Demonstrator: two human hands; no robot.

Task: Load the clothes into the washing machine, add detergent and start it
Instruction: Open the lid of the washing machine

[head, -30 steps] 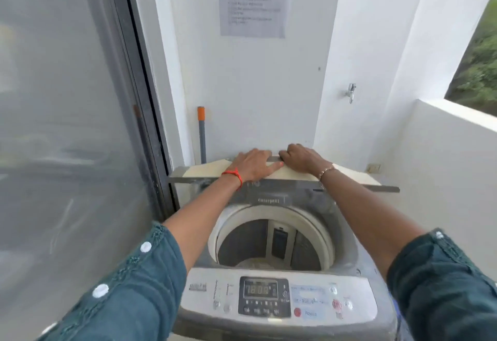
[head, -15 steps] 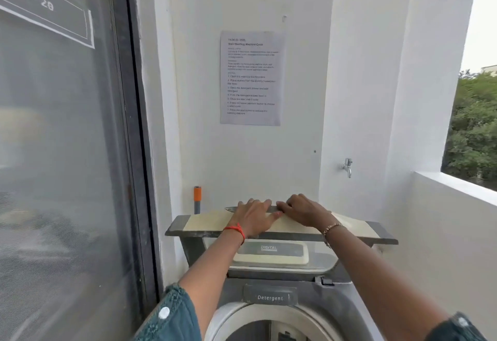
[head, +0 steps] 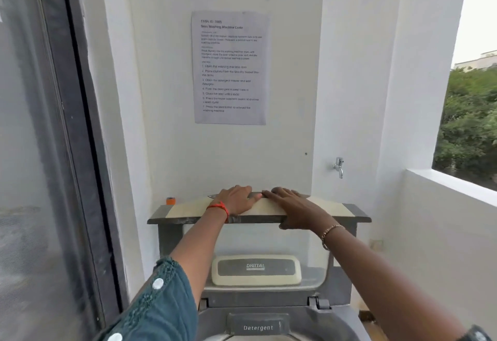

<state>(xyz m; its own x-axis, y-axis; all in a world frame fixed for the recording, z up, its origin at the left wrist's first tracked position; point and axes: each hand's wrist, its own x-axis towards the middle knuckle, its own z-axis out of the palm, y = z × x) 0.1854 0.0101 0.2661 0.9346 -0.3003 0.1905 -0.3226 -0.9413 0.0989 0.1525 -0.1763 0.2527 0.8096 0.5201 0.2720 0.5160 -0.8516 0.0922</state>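
The top-loading washing machine stands against the wall with its folding lid raised upright. My left hand lies palm-down on the lid's top edge, fingers together. Just to its right, my right hand holds the same edge, fingers over the top and thumb under the front. The grey drawer marked "Detergent" sits shut at the back of the opening. No clothes or detergent container are in view, and the drum is cut off at the bottom.
A printed instruction sheet hangs on the wall above the lid. A tap juts from the wall at right. A dark-framed glass door is close on the left, a white balcony wall on the right. An orange-capped pipe stands behind the lid.
The lid has swung up from low over the tub to upright with both hands on it. My view has tilted up, so the drum and control panel have dropped out of sight.
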